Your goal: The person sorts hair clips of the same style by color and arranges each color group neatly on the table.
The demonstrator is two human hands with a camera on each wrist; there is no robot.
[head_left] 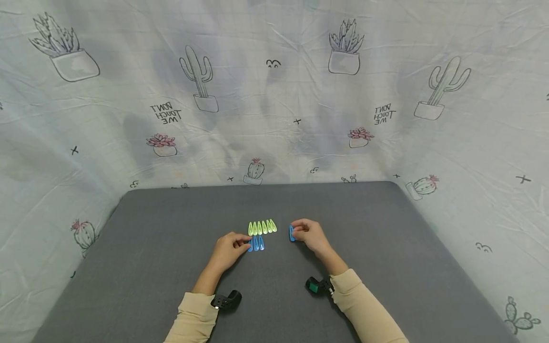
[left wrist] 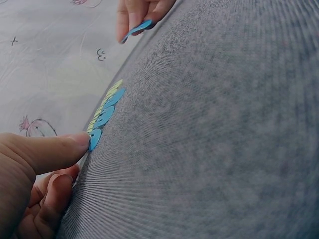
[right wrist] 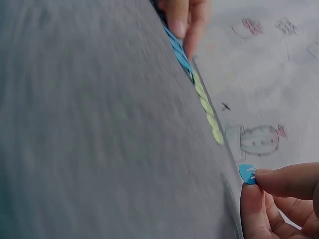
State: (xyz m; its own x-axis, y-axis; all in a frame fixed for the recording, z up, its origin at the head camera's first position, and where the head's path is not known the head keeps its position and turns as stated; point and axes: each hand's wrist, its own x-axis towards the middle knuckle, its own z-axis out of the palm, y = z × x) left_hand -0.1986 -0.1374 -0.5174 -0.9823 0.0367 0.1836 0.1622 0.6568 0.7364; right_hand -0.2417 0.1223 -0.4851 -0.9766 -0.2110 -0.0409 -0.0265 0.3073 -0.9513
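Observation:
My right hand pinches a blue snap hair clip between thumb and fingers, to the right of the rows. The right wrist view shows the rounded end of that clip sticking out past the fingertips. On the grey table lies a row of several yellow-green hair clips. Just below its left part, three blue hair clips stand side by side. At the leftmost blue one, my left hand has its thumb and forefinger at the clip's two ends. In the left wrist view the thumb partly covers this clip.
The grey table reaches back to a white cloth printed with cacti and potted plants, which also hangs at both sides. Black devices are strapped to the left wrist and the right wrist.

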